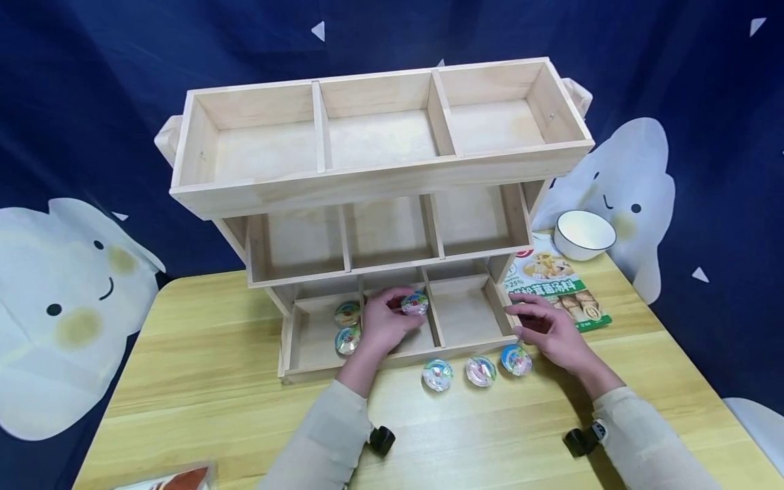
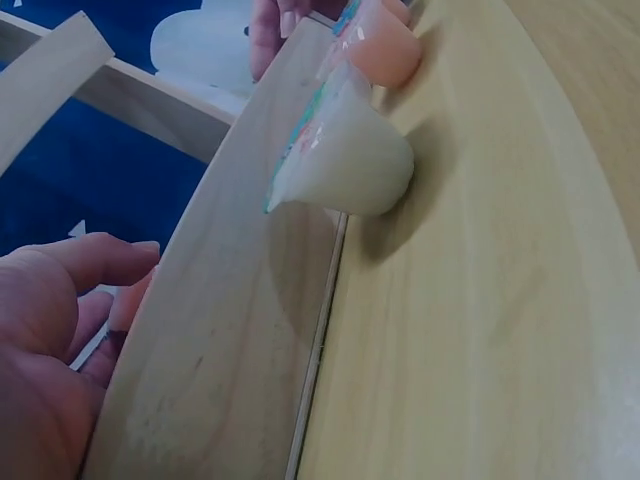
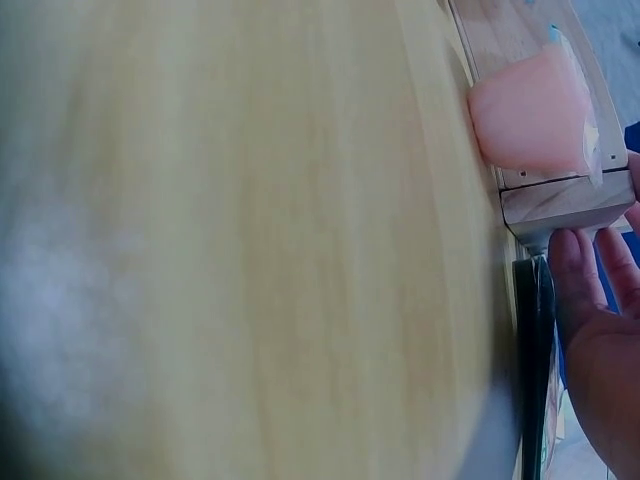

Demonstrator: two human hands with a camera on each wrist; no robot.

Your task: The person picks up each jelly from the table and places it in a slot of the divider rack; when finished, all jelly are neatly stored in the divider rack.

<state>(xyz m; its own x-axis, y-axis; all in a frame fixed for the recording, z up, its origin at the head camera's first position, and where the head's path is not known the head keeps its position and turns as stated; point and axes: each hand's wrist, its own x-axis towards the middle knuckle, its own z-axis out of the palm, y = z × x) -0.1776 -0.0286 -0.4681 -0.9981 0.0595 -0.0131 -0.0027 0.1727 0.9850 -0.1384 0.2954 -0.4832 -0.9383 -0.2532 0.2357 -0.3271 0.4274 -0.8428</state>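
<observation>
My left hand point(image 1: 382, 323) holds a jelly cup point(image 1: 414, 303) with a printed foil lid over the middle compartment of the wooden rack's bottom tier. In the left wrist view, the front board point(image 2: 215, 330) partly hides that cup. Two more jelly cups point(image 1: 347, 340) sit in the bottom left compartment. Along the table before the rack point(image 1: 380, 192) stand three others: a whitish cup point(image 2: 345, 150), a pinkish cup point(image 1: 480, 371) and a blue-lidded cup point(image 1: 516, 360). My right hand point(image 1: 554, 333) has its fingers loosely bent, fingertips right at the bottom tier's right corner, holding no cup.
The rack has three stepped tiers, each split into three compartments. To its right, a green-and-white food packet point(image 1: 560, 282) lies on the table point(image 1: 202, 408) beside a white bowl point(image 1: 584, 235). Another packet point(image 1: 177, 480) shows at the front left edge. A blue curtain point(image 1: 245, 41) hangs behind.
</observation>
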